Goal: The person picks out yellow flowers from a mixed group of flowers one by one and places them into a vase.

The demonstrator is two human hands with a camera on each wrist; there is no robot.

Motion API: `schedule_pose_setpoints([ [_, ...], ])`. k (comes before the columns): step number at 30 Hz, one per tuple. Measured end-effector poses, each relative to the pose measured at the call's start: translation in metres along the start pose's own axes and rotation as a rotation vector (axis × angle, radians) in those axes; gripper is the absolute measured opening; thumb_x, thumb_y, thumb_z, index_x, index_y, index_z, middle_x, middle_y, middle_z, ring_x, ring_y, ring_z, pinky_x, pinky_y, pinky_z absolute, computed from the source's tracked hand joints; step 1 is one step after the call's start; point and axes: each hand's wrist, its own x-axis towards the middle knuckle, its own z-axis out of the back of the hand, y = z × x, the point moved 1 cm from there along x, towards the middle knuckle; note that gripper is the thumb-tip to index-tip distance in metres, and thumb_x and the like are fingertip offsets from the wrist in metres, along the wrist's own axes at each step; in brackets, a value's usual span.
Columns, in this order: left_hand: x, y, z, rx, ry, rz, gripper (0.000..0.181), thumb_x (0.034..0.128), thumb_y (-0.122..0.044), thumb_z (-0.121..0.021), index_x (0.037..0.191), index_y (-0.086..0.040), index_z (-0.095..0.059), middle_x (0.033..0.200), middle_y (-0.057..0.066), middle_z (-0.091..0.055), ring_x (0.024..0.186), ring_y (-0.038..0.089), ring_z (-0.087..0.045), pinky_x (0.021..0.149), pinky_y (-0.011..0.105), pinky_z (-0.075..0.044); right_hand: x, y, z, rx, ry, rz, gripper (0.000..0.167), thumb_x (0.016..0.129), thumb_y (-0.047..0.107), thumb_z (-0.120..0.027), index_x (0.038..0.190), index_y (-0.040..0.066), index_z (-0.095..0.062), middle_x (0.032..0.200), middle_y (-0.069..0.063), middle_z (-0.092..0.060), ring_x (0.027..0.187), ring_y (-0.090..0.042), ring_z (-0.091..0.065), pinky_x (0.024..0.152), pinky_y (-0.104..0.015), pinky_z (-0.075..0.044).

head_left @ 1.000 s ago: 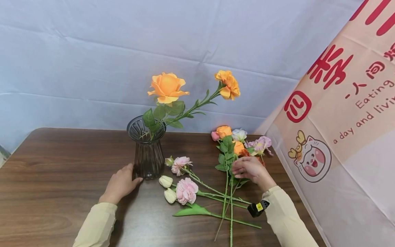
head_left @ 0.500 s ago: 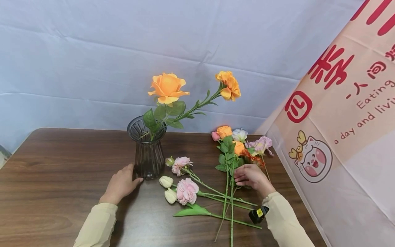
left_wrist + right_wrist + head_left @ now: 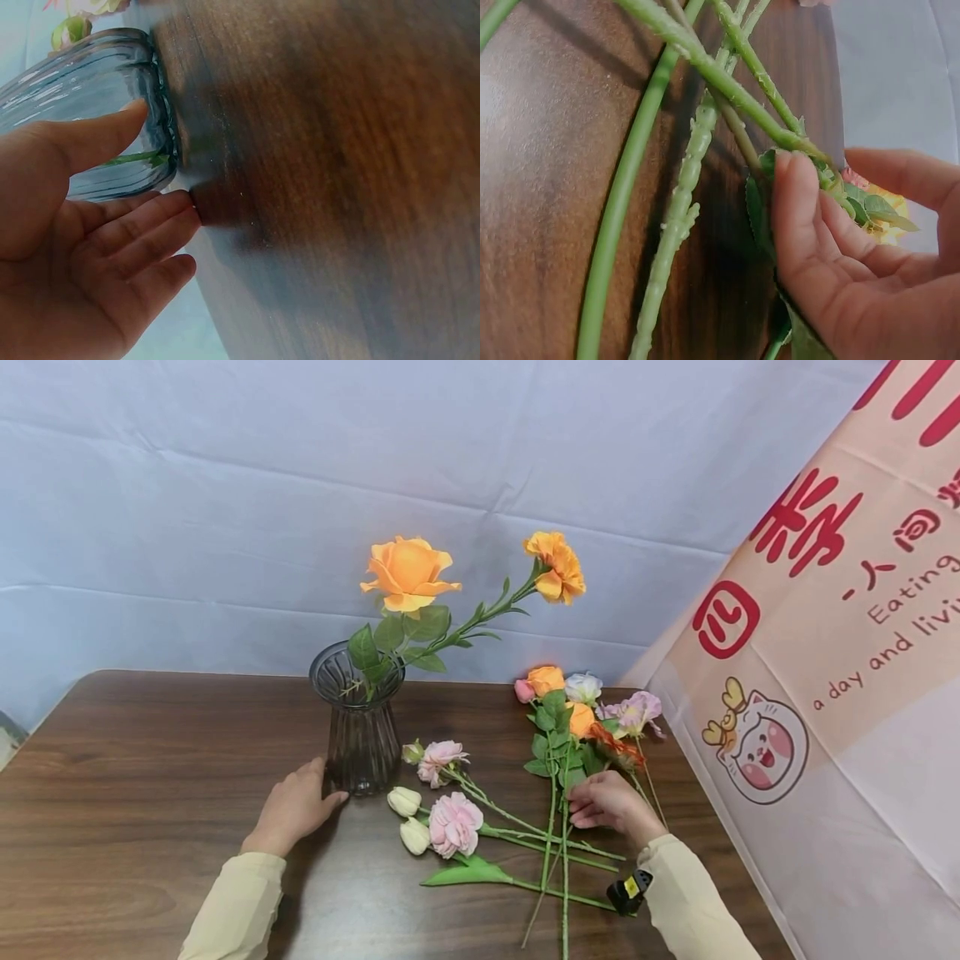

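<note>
A grey ribbed glass vase stands upright, holding an orange rose and an orange ruffled flower that leans right. My left hand rests on the table at the vase's base. Its thumb lies along the glass, and its fingers extend rather straight beside it in the left wrist view. Over the right-hand pile is my right hand, its fingertips at a green flower stem. In the right wrist view the thumb stands apart from the fingers; whether they touch the stem is partly hidden.
Pink flowers and cream tulips lie between vase and right hand, their stems crossing others. Orange roses, a white flower, a rust-coloured flower and a lilac flower lie at the back right, near a printed cloth.
My right hand has moved down along the stems toward me, uncovering more of the rust-coloured flower, and its fingers have drawn closer together. My left hand and the vase keep their places.
</note>
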Motion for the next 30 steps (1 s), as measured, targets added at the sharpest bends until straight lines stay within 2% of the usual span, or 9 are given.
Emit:
schedule_pose_setpoints([
  [4, 0.0003, -0.0002, -0.0002, 0.000, 0.006, 0.004, 0.062, 0.0841, -0.024, -0.065, 0.122, 0.019, -0.041, 0.113, 0.036, -0.051, 0.097, 0.050, -0.052, 0.080, 0.058, -0.043, -0.0006, -0.0009, -0.0002, -0.044, 0.064, 0.001, 0.024, 0.086, 0.000, -0.052, 0.098, -0.021, -0.055, 0.066, -0.010, -0.058, 0.055, -0.016, -0.062, 0.056, -0.029, -0.055],
  [7, 0.0007, -0.0001, -0.0007, -0.001, 0.011, 0.006, 0.062, 0.0841, -0.025, -0.065, 0.122, 0.018, -0.041, 0.113, 0.036, -0.051, 0.097, 0.050, -0.052, 0.080, 0.058, -0.043, -0.0006, -0.0013, -0.0011, -0.065, 0.084, 0.007, 0.021, 0.084, -0.003, -0.053, 0.095, -0.020, -0.055, 0.065, -0.010, -0.058, 0.053, -0.015, -0.061, 0.056, -0.028, -0.055],
  [17, 0.0014, 0.0006, -0.0015, -0.004, 0.010, 0.005, 0.062, 0.0839, -0.025, -0.065, 0.121, 0.018, -0.042, 0.112, 0.036, -0.052, 0.096, 0.051, -0.052, 0.080, 0.058, -0.042, 0.0009, -0.0022, -0.0081, -0.147, 0.043, -0.001, 0.004, 0.078, -0.011, -0.054, 0.081, -0.010, -0.056, 0.068, -0.012, -0.060, 0.050, -0.014, -0.059, 0.052, -0.027, -0.054],
  [20, 0.0014, 0.0003, -0.0009, -0.002, 0.009, 0.004, 0.062, 0.0839, -0.025, -0.065, 0.121, 0.018, -0.042, 0.111, 0.036, -0.052, 0.096, 0.051, -0.052, 0.080, 0.058, -0.043, 0.0009, -0.0022, -0.0086, -0.158, 0.034, -0.001, 0.006, 0.078, -0.012, -0.054, 0.078, -0.006, -0.056, 0.069, -0.012, -0.061, 0.049, -0.014, -0.058, 0.051, -0.027, -0.054],
  [30, 0.0009, -0.0005, 0.0007, -0.009, 0.003, 0.003, 0.058, 0.0834, -0.024, -0.066, 0.118, 0.017, -0.044, 0.108, 0.035, -0.054, 0.094, 0.050, -0.053, 0.078, 0.058, -0.044, 0.0012, -0.0010, -0.0073, -0.112, 0.024, -0.005, 0.007, 0.076, -0.013, -0.056, 0.079, -0.006, -0.055, 0.064, -0.011, -0.058, 0.049, -0.015, -0.059, 0.051, -0.027, -0.054],
])
